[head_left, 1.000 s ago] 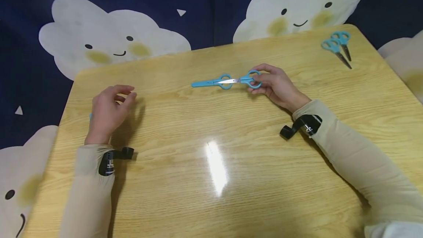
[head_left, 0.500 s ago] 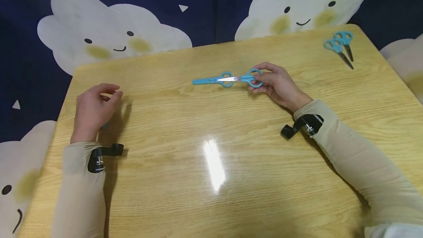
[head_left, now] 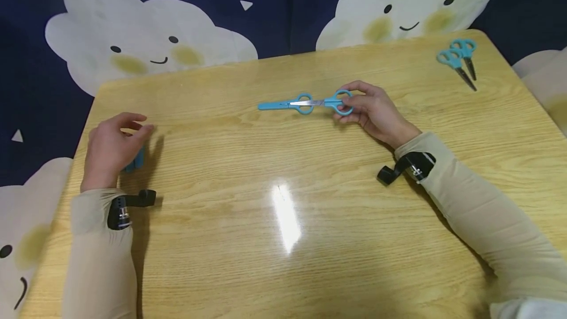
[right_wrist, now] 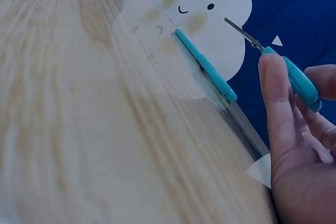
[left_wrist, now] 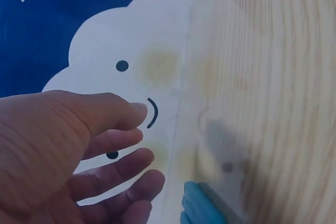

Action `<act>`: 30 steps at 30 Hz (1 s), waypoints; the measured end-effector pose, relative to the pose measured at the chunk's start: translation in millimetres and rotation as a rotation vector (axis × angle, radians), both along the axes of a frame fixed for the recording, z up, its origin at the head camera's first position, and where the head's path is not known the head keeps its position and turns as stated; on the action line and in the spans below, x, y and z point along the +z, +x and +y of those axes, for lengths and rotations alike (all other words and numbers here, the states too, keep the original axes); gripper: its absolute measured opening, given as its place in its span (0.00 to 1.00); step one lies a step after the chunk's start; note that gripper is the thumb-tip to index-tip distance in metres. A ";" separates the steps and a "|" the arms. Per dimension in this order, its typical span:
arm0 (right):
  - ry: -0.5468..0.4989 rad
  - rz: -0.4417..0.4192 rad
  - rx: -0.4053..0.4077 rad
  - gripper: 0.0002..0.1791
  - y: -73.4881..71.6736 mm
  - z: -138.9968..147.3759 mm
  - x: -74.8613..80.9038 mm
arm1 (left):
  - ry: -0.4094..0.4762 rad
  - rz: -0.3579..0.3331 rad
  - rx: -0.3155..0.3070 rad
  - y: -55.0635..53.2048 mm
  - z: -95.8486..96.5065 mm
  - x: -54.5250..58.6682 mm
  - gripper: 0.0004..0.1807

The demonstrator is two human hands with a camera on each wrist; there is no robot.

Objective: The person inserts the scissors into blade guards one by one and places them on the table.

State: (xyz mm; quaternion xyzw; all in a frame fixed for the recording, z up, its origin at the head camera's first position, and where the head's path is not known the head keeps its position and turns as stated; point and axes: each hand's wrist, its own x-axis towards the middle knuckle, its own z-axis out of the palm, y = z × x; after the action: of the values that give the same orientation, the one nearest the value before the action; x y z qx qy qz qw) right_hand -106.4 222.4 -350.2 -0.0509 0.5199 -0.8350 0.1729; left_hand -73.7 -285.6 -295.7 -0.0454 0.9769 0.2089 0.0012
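moves left hand (head_left: 110,149), loose and released, farther left of the blue ringed piece (head_left: 275,106); with right hand (head_left: 374,114), grips scissors (head_left: 330,103) by the handle, to its right.

Two pairs of scissors (head_left: 456,63) lie in the table (head_left: 212,176)'s far right corner, beyond the right hand (head_left: 374,114)'s own pair (head_left: 330,103).

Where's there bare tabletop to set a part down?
Biggest: the table between left sleeve and right sleeve. Smaller: between the left hand and the blue piece; right of the right hand, in front of the two scissors.
Crowded: the right hand, held scissors over the blue piece; the back right corner; beside the left hand, another blue item.
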 end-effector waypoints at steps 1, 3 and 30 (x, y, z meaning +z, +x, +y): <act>-0.004 -0.001 -0.001 0.14 -0.2 -0.4 0.1 | -0.004 -0.002 0.001 0.0 -1.9 -0.2 0.31; -0.009 -0.005 -0.001 0.14 -0.5 -1.0 0.4 | -0.013 -0.014 0.004 -0.4 -5.5 -0.2 0.30; 0.009 -0.014 0.052 0.16 6.0 -12.6 0.5 | -0.053 -0.254 0.096 -1.5 -34.2 1.1 0.28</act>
State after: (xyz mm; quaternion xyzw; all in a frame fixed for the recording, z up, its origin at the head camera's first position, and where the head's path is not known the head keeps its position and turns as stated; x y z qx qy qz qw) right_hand -100.4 209.8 -349.7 -0.0578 0.5209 -0.8282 0.1982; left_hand -75.2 -319.9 -294.6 -0.1181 0.9708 0.1752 0.1137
